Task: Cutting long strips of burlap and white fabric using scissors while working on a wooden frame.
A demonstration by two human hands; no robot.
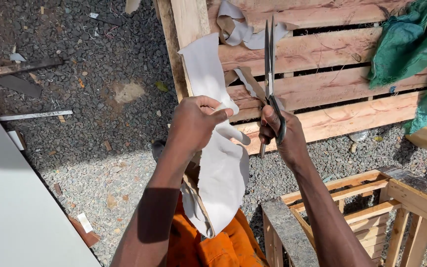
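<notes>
The left hand [193,121] pinches a pale sheet of material [221,168], held up above the gravel ground [100,148]. The right hand [280,136] grips closed black-handled scissors [270,64], blades pointing up before a wooden pallet [332,74].

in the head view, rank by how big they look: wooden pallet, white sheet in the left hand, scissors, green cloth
1. wooden pallet
2. white sheet, though it is nearer the camera
3. green cloth, partly cut off
4. scissors
</notes>
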